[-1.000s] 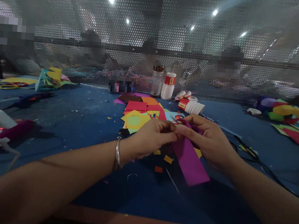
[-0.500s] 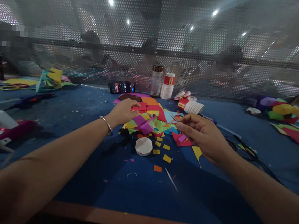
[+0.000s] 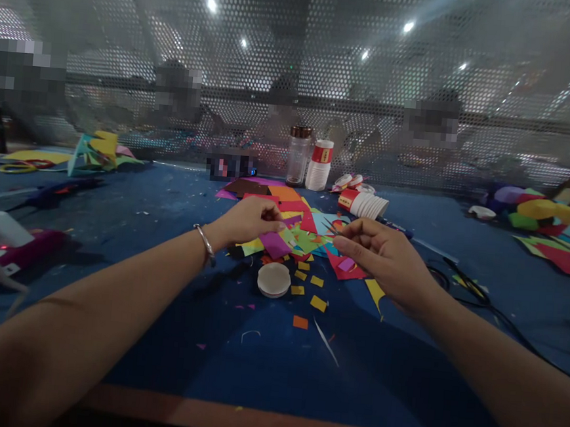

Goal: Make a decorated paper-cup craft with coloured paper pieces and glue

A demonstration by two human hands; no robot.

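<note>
My left hand (image 3: 251,221) reaches into a heap of coloured paper scraps (image 3: 307,238) on the blue table and pinches the top edge of a purple paper piece (image 3: 275,245). My right hand (image 3: 385,255) hovers just right of the heap, fingers curled around small scissors (image 3: 330,227) whose dark tips point left toward my left hand. A small purple scrap (image 3: 346,264) lies on a red piece under my right hand. A white round disc (image 3: 274,280) lies on the table below my left hand.
Stacked paper cups (image 3: 321,165), a jar (image 3: 299,154) and tipped cups (image 3: 367,204) stand behind the heap. A black cable (image 3: 462,279) runs at right, a glue gun (image 3: 13,252) at left. Other people sit behind a perforated screen (image 3: 296,76).
The long purple strip that both hands held has gone. My left hand reached out to the red sheets, then drew back onto the purple piece. My right hand barely moved.
</note>
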